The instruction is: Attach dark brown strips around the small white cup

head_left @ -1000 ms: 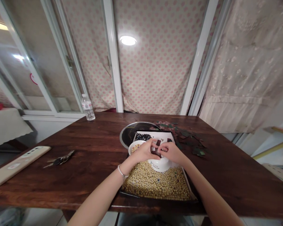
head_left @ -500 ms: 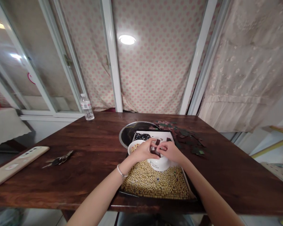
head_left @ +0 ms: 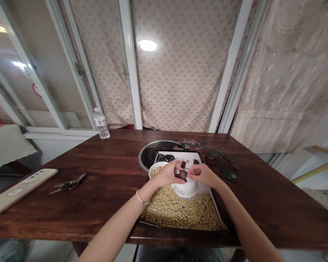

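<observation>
My left hand [head_left: 166, 174], a beaded bracelet at its wrist, curves its thumb and fingers around a dark reddish-brown flat piece [head_left: 182, 176] above a white bowl [head_left: 186, 190]. Facing it, my right hand [head_left: 205, 174] has thumb and fingertips pinched together at the right edge of that piece; whatever lies between them is too small to make out. The bowl stands on a black-edged tray [head_left: 223, 226] spread with small round yellowish beads [head_left: 177, 214]. A second white bowl [head_left: 152, 170] holding similar beads sits behind my left hand, partly hidden.
Dark beads [head_left: 165, 158] lie at the tray's far left, beside a round dark dish [head_left: 145, 154]. Dark green and brown scraps [head_left: 218, 160] are scattered to the right. Toward the left are a water bottle [head_left: 101, 125], keys [head_left: 69, 185] and a pale phone-shaped object [head_left: 20, 193].
My right hand has shifted slightly right, away from my left fingers, exposing more of the brown piece. My left hand stays nearly in place over the bowl.
</observation>
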{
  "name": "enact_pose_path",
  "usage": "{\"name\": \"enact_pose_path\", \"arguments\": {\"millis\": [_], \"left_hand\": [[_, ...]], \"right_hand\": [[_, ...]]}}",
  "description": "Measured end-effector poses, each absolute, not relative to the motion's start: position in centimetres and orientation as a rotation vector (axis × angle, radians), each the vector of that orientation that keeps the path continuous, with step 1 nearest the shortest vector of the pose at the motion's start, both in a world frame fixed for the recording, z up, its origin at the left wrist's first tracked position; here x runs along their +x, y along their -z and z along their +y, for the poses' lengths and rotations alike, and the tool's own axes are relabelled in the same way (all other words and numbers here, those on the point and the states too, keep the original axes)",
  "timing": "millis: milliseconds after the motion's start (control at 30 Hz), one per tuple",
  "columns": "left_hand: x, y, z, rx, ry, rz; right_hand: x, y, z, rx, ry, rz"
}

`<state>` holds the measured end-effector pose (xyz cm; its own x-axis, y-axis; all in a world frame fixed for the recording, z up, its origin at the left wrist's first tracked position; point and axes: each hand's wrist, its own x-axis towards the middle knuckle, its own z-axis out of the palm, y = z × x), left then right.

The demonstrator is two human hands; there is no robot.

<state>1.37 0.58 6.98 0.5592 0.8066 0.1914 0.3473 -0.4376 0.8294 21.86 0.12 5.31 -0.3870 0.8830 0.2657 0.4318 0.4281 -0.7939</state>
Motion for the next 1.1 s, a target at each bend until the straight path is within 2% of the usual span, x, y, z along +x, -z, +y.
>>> {"name": "enact_pose_path", "arguments": {"millis": [800,1100], "left_hand": [[1.3,-7.0,0.4,2.110,-0.761,0.934],[1.0,-7.4,-0.1,2.306,-0.700,0.921]], "right_hand": [[20.9,-6.6,-1.1,-1.018,-0.586,-2.063],[17.8,-11.3,2.3,-0.925,-0.539,-2.010]]}}
